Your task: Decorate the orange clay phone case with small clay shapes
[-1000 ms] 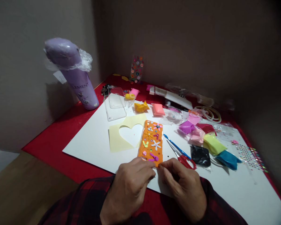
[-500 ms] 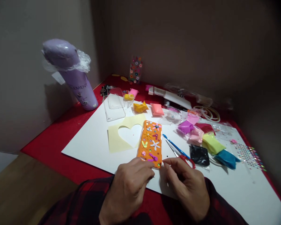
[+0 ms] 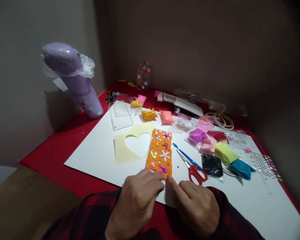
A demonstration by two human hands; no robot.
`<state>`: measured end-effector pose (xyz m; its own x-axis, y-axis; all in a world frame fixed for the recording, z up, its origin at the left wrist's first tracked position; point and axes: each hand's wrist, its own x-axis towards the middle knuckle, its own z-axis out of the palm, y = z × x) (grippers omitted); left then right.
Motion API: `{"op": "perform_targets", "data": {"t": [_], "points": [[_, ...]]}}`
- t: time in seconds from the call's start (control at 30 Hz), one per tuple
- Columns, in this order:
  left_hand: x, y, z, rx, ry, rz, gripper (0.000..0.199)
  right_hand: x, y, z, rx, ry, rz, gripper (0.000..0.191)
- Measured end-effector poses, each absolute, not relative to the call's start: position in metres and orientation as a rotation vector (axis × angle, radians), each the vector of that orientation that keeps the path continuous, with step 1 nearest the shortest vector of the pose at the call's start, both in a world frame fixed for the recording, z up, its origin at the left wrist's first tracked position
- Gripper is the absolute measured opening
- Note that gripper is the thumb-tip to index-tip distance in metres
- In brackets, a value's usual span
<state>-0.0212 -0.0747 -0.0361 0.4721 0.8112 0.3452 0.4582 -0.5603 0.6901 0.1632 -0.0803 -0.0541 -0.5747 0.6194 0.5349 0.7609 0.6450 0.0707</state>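
Note:
A phone case (image 3: 157, 155) covered in orange clay lies on the white board, decorated with clay bunnies, flowers and small gems. My left hand (image 3: 137, 196) is closed on its near left end, fingers over the edge and thumb mostly hidden. At the near right corner, my right hand (image 3: 196, 203) presses with an outstretched index fingertip, the other fingers curled and nothing visible held. Just right of the case lie red-handled scissors (image 3: 195, 173) and a blue modelling tool (image 3: 186, 156). To its left, a yellow paper with a heart cut-out (image 3: 120, 151) reaches up to the case.
Clear phone cases (image 3: 121, 121) lie at the back left, near a leaning purple bottle (image 3: 83, 96). Clay packets (image 3: 226, 152), a black packet (image 3: 212, 165) and a gem sheet (image 3: 261, 164) spread to the right. A flower-decorated case (image 3: 143, 75) stands against the wall.
My right hand has gone from thumb and index held together beside the case to an index fingertip on its corner, uncovering the scissor handles. My left hand stays in place.

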Motion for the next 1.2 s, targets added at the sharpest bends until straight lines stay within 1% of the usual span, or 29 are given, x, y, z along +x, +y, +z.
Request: {"op": "perform_targets", "data": {"t": [0.13, 0.23, 0.33, 0.47, 0.53, 0.6, 0.7, 0.8, 0.93, 1.0, 1.1, 1.2], "points": [[-0.022, -0.075, -0.037, 2.216, 1.035, 0.917, 0.023, 0.169, -0.084, -0.058, -1.069, -2.306, -0.208, 0.023], [-0.023, -0.075, -0.037, 2.22, 1.028, 0.93, 0.023, 0.172, -0.085, -0.059, -1.088, -2.29, -0.129, 0.029], [-0.022, -0.075, -0.037, 2.221, 1.034, 0.943, 0.022, 0.17, -0.083, -0.059, -1.076, -2.314, -0.145, 0.027], [-0.02, -0.075, -0.036, 2.21, 1.039, 0.941, 0.022, 0.163, -0.079, -0.056, -1.062, -2.365, -0.352, 0.025], [-0.019, -0.075, -0.036, 2.202, 1.043, 0.93, 0.022, 0.163, -0.078, -0.055, -1.052, -2.377, -0.396, 0.026], [-0.019, -0.074, -0.035, 2.196, 1.041, 0.963, 0.021, 0.164, -0.08, -0.058, -1.051, -2.333, -0.366, 0.024], [-0.021, -0.074, -0.033, 2.16, 1.01, 1.151, 0.024, 0.167, -0.083, -0.062, -1.057, -2.222, -0.23, 0.024], [-0.022, -0.075, -0.031, 2.008, 1.03, 1.257, 0.024, 0.167, -0.083, -0.064, -1.056, -2.199, -0.211, 0.024], [-0.023, -0.077, -0.032, 1.68, 1.151, 1.169, 0.014, 0.162, -0.079, -0.061, -1.015, -2.247, -0.403, 0.023], [-0.023, -0.077, -0.032, 1.548, 1.204, 1.145, 0.012, 0.16, -0.077, -0.06, -0.991, -2.256, -0.414, 0.024], [-0.022, -0.077, -0.033, 1.396, 1.276, 1.109, 0.015, 0.161, -0.078, -0.061, -0.996, -2.188, -0.364, 0.023], [-0.021, -0.075, -0.031, 1.226, 1.269, 1.085, 0.023, 0.167, -0.08, -0.061, -1.051, -2.163, -0.297, 0.025]]}}
